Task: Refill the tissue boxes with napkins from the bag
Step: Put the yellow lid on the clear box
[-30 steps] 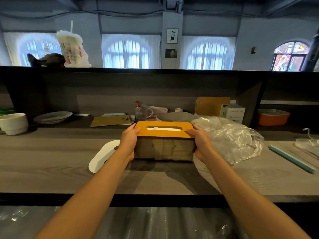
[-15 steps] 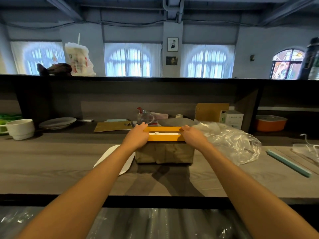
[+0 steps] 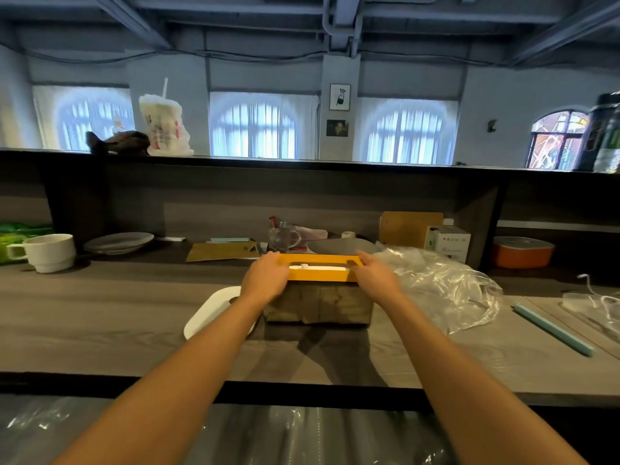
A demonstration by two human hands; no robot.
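- Head view: the tissue box (image 3: pixel 318 305) stands on the wooden counter (image 3: pixel 100 323), its yellow lid (image 3: pixel 322 278) seated on top with white napkin (image 3: pixel 317 269) showing in the slot.
- The left hand (image 3: pixel 266 280) lies on the lid's left end, fingers fairly straight, pressing rather than gripping.
- The right hand (image 3: pixel 377 275) rests on the lid's right end, fingers extended flat.
- The clear plastic bag (image 3: pixel 443 286) lies crumpled just right of the box, seemingly empty.
- A white tray (image 3: pixel 214 313) sits just left of the box.
- Judgement: this box looks refilled and closed; no other boxes are in sight.
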